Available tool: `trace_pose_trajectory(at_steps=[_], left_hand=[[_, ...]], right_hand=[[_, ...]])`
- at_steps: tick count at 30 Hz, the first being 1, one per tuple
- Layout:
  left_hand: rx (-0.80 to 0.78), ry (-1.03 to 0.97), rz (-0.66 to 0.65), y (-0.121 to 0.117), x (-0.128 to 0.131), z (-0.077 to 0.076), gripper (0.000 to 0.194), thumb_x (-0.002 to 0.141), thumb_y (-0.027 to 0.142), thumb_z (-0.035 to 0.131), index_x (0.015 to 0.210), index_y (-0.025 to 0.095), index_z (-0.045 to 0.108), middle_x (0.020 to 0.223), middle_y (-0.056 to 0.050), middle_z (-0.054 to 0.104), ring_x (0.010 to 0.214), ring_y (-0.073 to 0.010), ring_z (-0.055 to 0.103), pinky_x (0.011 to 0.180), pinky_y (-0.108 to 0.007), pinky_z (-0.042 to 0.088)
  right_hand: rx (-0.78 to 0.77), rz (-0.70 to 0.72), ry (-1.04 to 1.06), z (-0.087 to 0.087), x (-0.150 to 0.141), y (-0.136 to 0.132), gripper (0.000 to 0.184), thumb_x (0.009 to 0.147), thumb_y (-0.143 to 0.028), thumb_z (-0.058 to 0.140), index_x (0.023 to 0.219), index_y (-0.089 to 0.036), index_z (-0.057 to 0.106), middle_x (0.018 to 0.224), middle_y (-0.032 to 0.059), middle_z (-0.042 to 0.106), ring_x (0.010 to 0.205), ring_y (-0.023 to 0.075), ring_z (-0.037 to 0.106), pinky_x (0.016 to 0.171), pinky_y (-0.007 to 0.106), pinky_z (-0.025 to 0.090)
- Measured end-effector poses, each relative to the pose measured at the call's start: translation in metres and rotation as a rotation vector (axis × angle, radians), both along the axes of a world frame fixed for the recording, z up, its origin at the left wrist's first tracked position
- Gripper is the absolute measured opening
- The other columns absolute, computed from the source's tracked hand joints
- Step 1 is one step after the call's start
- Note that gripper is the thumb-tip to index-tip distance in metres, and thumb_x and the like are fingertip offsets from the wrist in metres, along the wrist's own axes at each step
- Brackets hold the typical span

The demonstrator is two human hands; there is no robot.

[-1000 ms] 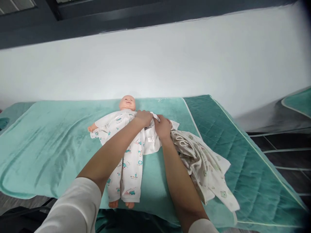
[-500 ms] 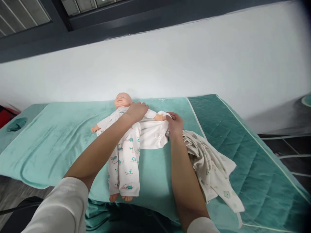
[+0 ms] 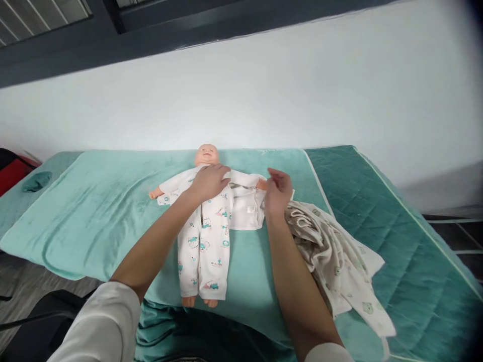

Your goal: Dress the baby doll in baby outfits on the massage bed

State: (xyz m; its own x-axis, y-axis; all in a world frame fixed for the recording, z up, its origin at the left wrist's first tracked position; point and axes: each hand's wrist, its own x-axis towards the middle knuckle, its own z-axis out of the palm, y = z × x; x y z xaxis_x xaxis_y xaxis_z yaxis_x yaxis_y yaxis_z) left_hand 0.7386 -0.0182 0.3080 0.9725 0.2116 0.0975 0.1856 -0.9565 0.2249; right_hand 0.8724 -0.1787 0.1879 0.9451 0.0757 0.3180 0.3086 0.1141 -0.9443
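Observation:
A baby doll point(image 3: 207, 155) lies on its back, dressed in a white long-sleeved shirt point(image 3: 247, 213) and white pants point(image 3: 206, 246) with a small teal print. The shirt's front is spread out to the right, beside the body. Across the doll's chest lies my left hand point(image 3: 211, 182), its fingertips closed on the shirt near the shoulder. My right hand point(image 3: 278, 191) is curled around the end of the doll's outstretched arm point(image 3: 261, 184), past the sleeve's edge. The doll's fingers on that side are hidden by it.
A crumpled cream garment with a bear print point(image 3: 335, 261) lies to the right of my forearm. Everything rests on a bed with a light teal cover point(image 3: 109, 211) and a darker quilted part point(image 3: 396, 241). A white wall point(image 3: 256, 100) stands behind.
My right hand has gone from pinching cloth at the cuff to the doll's hand, with the sleeve drawn further up. My left hand stays on the chest. The view has shifted slightly left.

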Motion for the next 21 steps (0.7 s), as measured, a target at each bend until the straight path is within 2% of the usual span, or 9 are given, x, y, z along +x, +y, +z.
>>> trace_pose_trajectory(at_steps=[2, 4, 6, 9, 11, 14, 17, 21], left_hand=[[-0.155, -0.21, 0.105, 0.019, -0.029, -0.014, 0.032, 0.102, 0.036, 0.048, 0.127, 0.023, 0.064, 0.135, -0.008, 0.069, 0.129, -0.0247, 0.061, 0.113, -0.042, 0.046], [-0.362, -0.4, 0.238, 0.039, -0.055, -0.035, 0.033, 0.102, 0.04, 0.05, 0.127, 0.023, 0.063, 0.134, -0.008, 0.068, 0.128, -0.0231, 0.062, 0.114, -0.041, 0.047], [-0.551, -0.524, 0.343, 0.053, -0.072, -0.059, 0.036, 0.101, 0.042, 0.05, 0.129, 0.023, 0.061, 0.137, -0.009, 0.066, 0.131, -0.0221, 0.06, 0.116, -0.041, 0.047], [-0.69, -0.589, 0.372, 0.064, -0.081, -0.084, 0.035, 0.1, 0.043, 0.052, 0.129, 0.024, 0.062, 0.145, -0.009, 0.06, 0.141, -0.0213, 0.053, 0.125, -0.042, 0.038], [-0.733, -0.588, 0.345, 0.067, -0.082, -0.09, 0.034, 0.098, 0.043, 0.056, 0.127, 0.026, 0.063, 0.149, -0.008, 0.056, 0.145, -0.0213, 0.049, 0.128, -0.042, 0.035], [-0.808, -0.536, 0.271, 0.073, -0.086, -0.091, 0.037, 0.092, 0.042, 0.065, 0.126, 0.027, 0.063, 0.155, -0.008, 0.05, 0.148, -0.0232, 0.046, 0.127, -0.042, 0.037], [-0.855, -0.48, 0.162, 0.075, -0.092, -0.09, 0.035, 0.089, 0.038, 0.07, 0.121, 0.027, 0.062, 0.16, -0.007, 0.044, 0.149, -0.0257, 0.046, 0.121, -0.042, 0.044], [-0.75, -0.544, 0.089, 0.065, -0.097, -0.089, 0.017, 0.087, 0.03, 0.073, 0.096, 0.024, 0.059, 0.155, -0.007, 0.049, 0.145, -0.0259, 0.049, 0.119, -0.045, 0.045]], right_hand=[[-0.096, 0.266, -0.076, 0.006, -0.025, 0.01, 0.036, 0.092, -0.04, 0.055, 0.12, -0.02, 0.066, 0.127, 0.0103, 0.069, 0.121, 0.0238, 0.064, 0.111, 0.046, 0.049], [-0.176, 0.539, -0.134, 0.011, -0.046, 0.02, 0.042, 0.096, -0.047, 0.058, 0.131, -0.023, 0.064, 0.14, 0.0097, 0.064, 0.133, 0.0236, 0.058, 0.119, 0.046, 0.044], [-0.242, 0.694, -0.192, 0.013, -0.058, 0.027, 0.049, 0.099, -0.051, 0.057, 0.142, -0.026, 0.058, 0.154, 0.0081, 0.054, 0.146, 0.023, 0.047, 0.127, 0.047, 0.034], [-0.295, 0.745, -0.248, 0.012, -0.059, 0.032, 0.054, 0.101, -0.057, 0.054, 0.148, -0.029, 0.054, 0.162, 0.0062, 0.045, 0.153, 0.0228, 0.037, 0.133, 0.049, 0.024], [-0.295, 0.747, -0.239, 0.011, -0.055, 0.033, 0.055, 0.101, -0.06, 0.054, 0.148, -0.031, 0.053, 0.162, 0.006, 0.044, 0.154, 0.0232, 0.036, 0.133, 0.05, 0.023], [-0.271, 0.758, -0.192, 0.01, -0.051, 0.033, 0.053, 0.099, -0.059, 0.058, 0.143, -0.029, 0.054, 0.16, 0.0076, 0.045, 0.153, 0.0234, 0.036, 0.132, 0.049, 0.024], [-0.225, 0.781, -0.078, 0.01, -0.053, 0.032, 0.052, 0.093, -0.056, 0.068, 0.134, -0.029, 0.054, 0.16, 0.0074, 0.043, 0.151, 0.0236, 0.038, 0.13, 0.048, 0.029], [-0.205, 0.767, 0.016, 0.01, -0.058, 0.03, 0.043, 0.082, -0.052, 0.079, 0.11, -0.027, 0.058, 0.157, 0.005, 0.045, 0.145, 0.0257, 0.044, 0.12, 0.045, 0.04]])
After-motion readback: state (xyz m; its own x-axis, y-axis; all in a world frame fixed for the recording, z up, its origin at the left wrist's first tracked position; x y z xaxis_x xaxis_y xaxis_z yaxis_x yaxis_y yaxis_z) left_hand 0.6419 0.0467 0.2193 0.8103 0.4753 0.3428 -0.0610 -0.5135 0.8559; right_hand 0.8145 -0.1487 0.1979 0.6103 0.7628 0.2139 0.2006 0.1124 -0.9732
